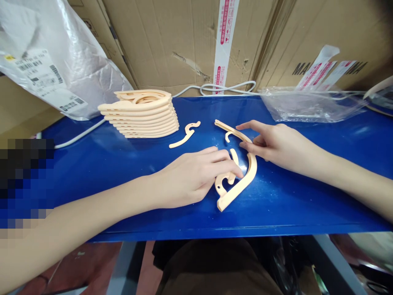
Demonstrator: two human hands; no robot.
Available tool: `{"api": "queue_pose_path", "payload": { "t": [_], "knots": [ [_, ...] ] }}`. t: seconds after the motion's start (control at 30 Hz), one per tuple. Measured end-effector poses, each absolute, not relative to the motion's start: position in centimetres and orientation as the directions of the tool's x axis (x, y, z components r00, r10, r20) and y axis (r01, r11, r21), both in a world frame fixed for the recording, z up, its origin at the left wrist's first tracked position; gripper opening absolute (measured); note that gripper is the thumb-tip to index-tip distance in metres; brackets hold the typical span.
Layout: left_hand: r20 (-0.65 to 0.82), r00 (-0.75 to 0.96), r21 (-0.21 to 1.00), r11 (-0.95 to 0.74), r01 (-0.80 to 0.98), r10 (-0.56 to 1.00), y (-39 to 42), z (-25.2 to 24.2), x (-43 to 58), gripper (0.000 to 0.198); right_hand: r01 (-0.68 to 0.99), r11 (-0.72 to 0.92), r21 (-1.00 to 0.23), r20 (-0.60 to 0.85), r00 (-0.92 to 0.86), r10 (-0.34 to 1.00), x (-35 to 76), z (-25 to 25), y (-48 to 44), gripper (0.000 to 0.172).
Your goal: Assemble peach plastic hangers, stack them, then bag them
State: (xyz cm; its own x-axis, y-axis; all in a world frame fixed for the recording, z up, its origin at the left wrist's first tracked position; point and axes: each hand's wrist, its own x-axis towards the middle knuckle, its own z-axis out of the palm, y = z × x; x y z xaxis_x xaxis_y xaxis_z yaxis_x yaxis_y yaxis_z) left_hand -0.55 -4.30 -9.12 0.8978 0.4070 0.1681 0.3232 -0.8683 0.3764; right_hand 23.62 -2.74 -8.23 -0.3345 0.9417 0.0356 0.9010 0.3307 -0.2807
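Note:
A curved peach-coloured plastic frame [245, 180] lies flat on the blue table [123, 164] in front of me. My left hand [193, 176] rests on the table with its fingers together, pinching a small inner piece [225, 180] of that frame. My right hand [273, 143] presses on the frame's upper arm, index finger stretched out along it, other fingers curled. A loose small hook-shaped piece [186, 135] lies apart to the left of the frame. A stack of several identical peach frames [143, 112] stands further back on the left.
Cardboard boxes [184, 41] wall off the back of the table. A crinkled plastic bag with labels [52, 57] sits at back left, a clear plastic bag [307, 104] at back right. A white cable [227, 88] runs along the rear edge.

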Motion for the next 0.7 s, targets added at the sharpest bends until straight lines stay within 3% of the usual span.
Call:
{"api": "queue_pose_path", "payload": {
  "t": [0.1,0.2,0.33,0.47,0.7],
  "knots": [
    [0.22,0.871,0.428,-0.846,0.318,0.439,-4.3,-9.2,-0.5,0.04,0.904,0.334,-0.267,0.035,-0.338,0.941,23.6,-8.2,-2.8,0.046],
    [0.269,0.806,0.441,-0.811,0.383,0.527,-4.4,-9.2,-0.3,0.023,0.906,0.343,-0.248,0.035,-0.345,0.938,23.7,-8.3,-2.8,0.044],
    [0.284,0.736,0.357,-0.78,0.514,0.615,-4.1,-9.4,-0.1,0.033,0.904,0.356,-0.236,0.034,-0.358,0.933,23.7,-8.3,-2.7,0.044],
    [0.285,0.774,0.278,-0.822,0.497,0.565,-3.6,-9.7,-0.4,0.018,0.902,0.364,-0.233,0.046,-0.363,0.93,23.7,-8.4,-2.8,0.043],
    [0.281,0.833,0.232,-0.876,0.422,0.476,-3.2,-9.7,-0.6,0.017,0.897,0.385,-0.219,0.052,-0.383,0.922,23.9,-8.5,-2.7,0.045]
  ]
}}
